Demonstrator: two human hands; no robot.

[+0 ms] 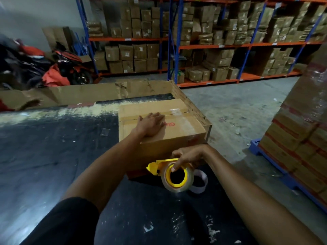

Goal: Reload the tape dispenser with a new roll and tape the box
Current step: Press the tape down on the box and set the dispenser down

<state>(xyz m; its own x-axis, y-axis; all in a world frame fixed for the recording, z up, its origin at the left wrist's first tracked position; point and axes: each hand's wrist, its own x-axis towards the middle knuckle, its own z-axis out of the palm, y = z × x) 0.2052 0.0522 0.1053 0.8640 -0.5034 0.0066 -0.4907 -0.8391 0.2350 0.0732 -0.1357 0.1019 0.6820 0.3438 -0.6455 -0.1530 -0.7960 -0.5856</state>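
Observation:
A closed cardboard box point(184, 128) with red print sits on the dark table point(53, 147), near its right edge. My left hand point(152, 123) lies flat on the box's top, fingers spread across the flap seam. My right hand point(188, 157) grips a yellow tape dispenser point(156, 167) loaded with a clear tape roll point(177, 176), held against the box's near side. A loose strip of tape point(201, 181) curls out to the right of the roll.
A flattened cardboard sheet point(85, 93) stands along the table's far edge. To the right is a wrapped stack of cartons point(304, 131) on a blue pallet point(256, 147). Blue and orange shelving point(212, 45) full of boxes lines the back. A motorbike point(70, 66) is parked at the left.

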